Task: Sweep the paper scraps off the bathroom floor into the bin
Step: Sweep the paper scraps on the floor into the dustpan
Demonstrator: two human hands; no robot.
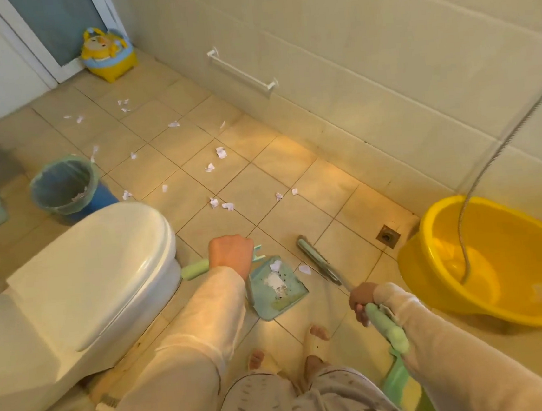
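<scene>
Paper scraps on the bathroom floor
Left hand grips the dustpan handle, right hand grips the brush. One scrap lies between them; most lie farther ahead, toward the bin.

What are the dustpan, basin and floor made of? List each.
Dustpan: likely plastic, matte pale green, thin moulded lip.
Basin: likely plastic, glossy yellow, sheen on its inner wall.
Floor: glazed beige tile, probably ceramic, with grout lines.

Teal dustpan, yellow basin, white scraps
</scene>
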